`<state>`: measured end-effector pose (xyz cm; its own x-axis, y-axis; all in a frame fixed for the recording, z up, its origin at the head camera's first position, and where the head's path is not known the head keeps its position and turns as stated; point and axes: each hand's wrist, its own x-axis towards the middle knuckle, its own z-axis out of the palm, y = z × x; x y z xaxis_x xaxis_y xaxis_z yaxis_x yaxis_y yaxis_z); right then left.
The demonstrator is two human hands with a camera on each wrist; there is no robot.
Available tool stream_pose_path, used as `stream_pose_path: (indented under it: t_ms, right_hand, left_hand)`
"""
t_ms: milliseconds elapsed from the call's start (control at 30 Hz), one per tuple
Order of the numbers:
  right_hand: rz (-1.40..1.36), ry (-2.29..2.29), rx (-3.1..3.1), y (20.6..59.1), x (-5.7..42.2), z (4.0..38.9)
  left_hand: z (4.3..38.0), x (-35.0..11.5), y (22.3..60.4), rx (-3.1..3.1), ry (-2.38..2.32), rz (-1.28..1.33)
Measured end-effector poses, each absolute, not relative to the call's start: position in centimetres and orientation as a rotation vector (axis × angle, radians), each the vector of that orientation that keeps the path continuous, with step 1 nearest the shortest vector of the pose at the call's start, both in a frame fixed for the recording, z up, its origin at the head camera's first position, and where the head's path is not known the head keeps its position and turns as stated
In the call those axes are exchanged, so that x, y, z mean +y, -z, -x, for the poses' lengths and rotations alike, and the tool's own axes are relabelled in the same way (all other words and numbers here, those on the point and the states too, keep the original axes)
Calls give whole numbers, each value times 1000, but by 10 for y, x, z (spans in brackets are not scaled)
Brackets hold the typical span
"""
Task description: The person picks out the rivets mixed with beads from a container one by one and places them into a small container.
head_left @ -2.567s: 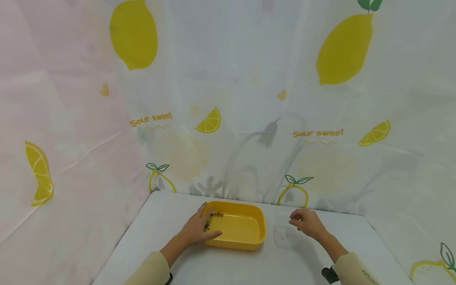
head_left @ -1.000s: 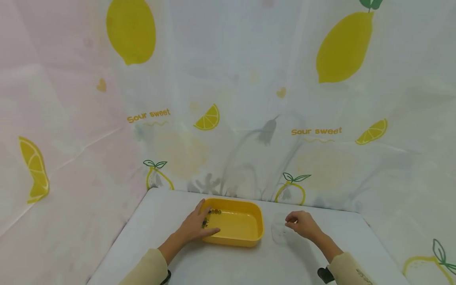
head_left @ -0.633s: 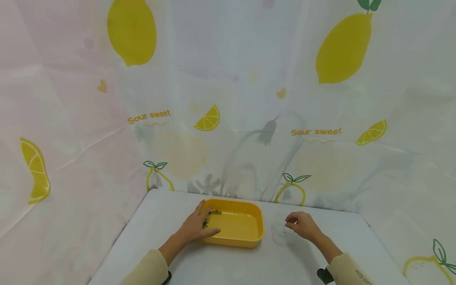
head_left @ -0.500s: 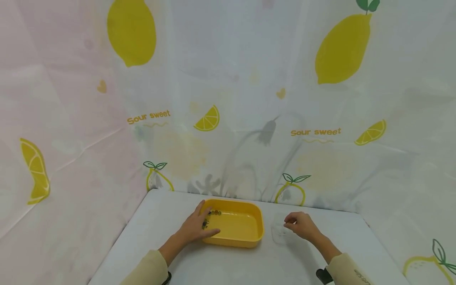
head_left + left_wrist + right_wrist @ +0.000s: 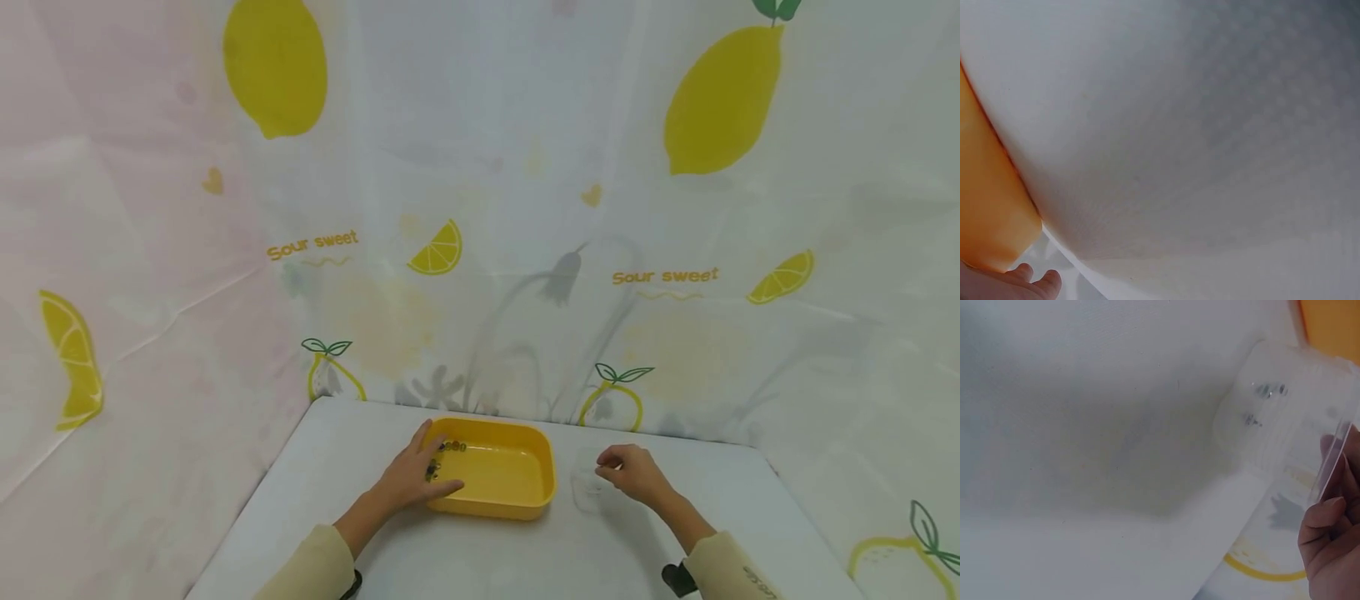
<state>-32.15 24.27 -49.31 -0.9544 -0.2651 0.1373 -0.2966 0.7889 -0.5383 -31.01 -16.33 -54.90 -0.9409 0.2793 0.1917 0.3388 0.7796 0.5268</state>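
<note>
A yellow rectangular tray (image 5: 510, 479) holds several small marbles (image 5: 454, 447) along its left and back side. My left hand (image 5: 405, 482) rests spread over the tray's left end, thumb reaching across the front corner; it partly covers the marbles. Right of the tray stands a clear plastic box (image 5: 587, 500). With thumb and fingertips, my right hand (image 5: 639, 475) pinches a thin clear edge at the box's top. In the right wrist view, several small dark, shiny pieces (image 5: 1267, 390) show through the box (image 5: 1235, 428).
The white table (image 5: 480, 562) ends at a fabric backdrop (image 5: 480, 317) printed with lemons, which rises behind it and along both sides. A dark strap-like item (image 5: 678, 579) sits at the right sleeve.
Relative to the tray, my right hand has shifted slightly left over the clear box. The left hand keeps its place on the tray. The whole head view has drifted a little.
</note>
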Motion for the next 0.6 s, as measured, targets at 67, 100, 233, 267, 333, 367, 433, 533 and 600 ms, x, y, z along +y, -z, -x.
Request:
stream_pose_path:
  t_ms: [67, 100, 233, 267, 333, 367, 433, 533, 600]
  right_hand:
    - [-439, -924, -2927, 493, 242, 321]
    - [-420, -938, -2933, 493, 242, 320]
    - [-407, -951, -2924, 492, 243, 320]
    - [-406, -949, -2914, 491, 244, 320]
    - [-396, -952, -2884, 491, 246, 320]
    - [-389, -954, -2871, 490, 247, 320]
    - [-348, -967, -2835, 489, 250, 319]
    - [-291, -942, -2782, 487, 255, 317]
    - [-268, -878, -2759, 487, 259, 316]
  left_hand:
    - [310, -163, 549, -2868, 877, 498]
    - [310, -164, 549, -2869, 880, 497]
    - [310, -164, 549, -2875, 879, 493]
    - [310, -164, 550, -2877, 879, 492]
    - [310, -164, 550, -2879, 876, 493]
    - [311, -164, 550, -2878, 879, 493]
    - [312, -164, 551, -2878, 877, 497]
    - [312, -164, 551, -2878, 869, 499]
    - [312, -164, 551, -2877, 867, 499]
